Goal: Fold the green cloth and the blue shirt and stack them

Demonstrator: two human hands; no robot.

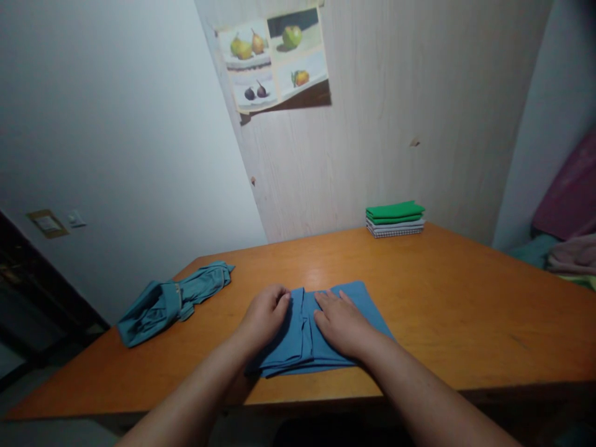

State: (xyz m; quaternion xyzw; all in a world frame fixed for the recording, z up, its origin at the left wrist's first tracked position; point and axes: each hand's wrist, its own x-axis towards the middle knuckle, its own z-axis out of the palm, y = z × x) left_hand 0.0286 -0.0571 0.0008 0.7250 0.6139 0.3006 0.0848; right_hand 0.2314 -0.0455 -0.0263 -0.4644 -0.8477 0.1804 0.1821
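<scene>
A blue cloth (326, 347), folded in layers, lies near the front edge of the table, with a fold line running down its middle. My left hand (267, 313) is at the cloth's left side, its fingers curled together at the upper left edge; whether cloth is pinched in them is hard to see, though they touch it. Flat on the right part of the cloth rests my right hand (342, 323), fingers spread and holding nothing.
A crumpled teal garment (162, 307) lies on the left of the orange-brown table (465, 310). Folded green cloth (395, 212) tops a checked stack (395, 230) at the back right, by the wall. Pink and other fabrics (575, 254) are at far right.
</scene>
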